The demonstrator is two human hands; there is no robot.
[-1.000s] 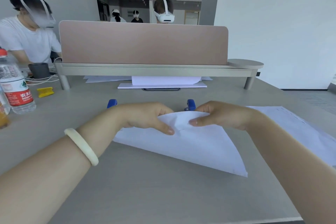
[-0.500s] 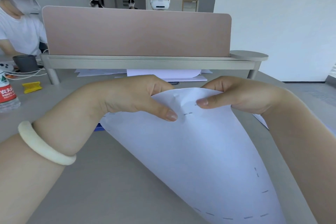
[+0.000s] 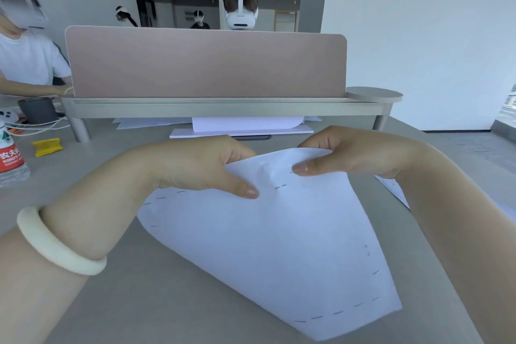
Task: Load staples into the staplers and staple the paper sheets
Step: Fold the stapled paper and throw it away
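Observation:
I hold up white paper sheets [image 3: 279,243] by their top corner, tilted over the grey desk. Rows of staples run along the sheets' edges. My left hand [image 3: 201,165] pinches the top edge from the left, thumb on the front. On the right side of that corner my right hand [image 3: 343,153] pinches it, thumb pressed beside a crease. No stapler shows; the sheets and my hands cover the spot where blue staplers lay earlier.
A pink divider on a grey shelf [image 3: 223,109] crosses the desk's back, with a paper stack [image 3: 243,128] under it. More sheets [image 3: 393,190] lie at right. At left stand a water bottle [image 3: 11,159], a yellow piece [image 3: 47,146] and a dark cup [image 3: 37,110]. People sit behind.
Both hands lifted the sheets from flat on the desk up toward me, hiding the two blue staplers. Since half a second ago the grip is unchanged.

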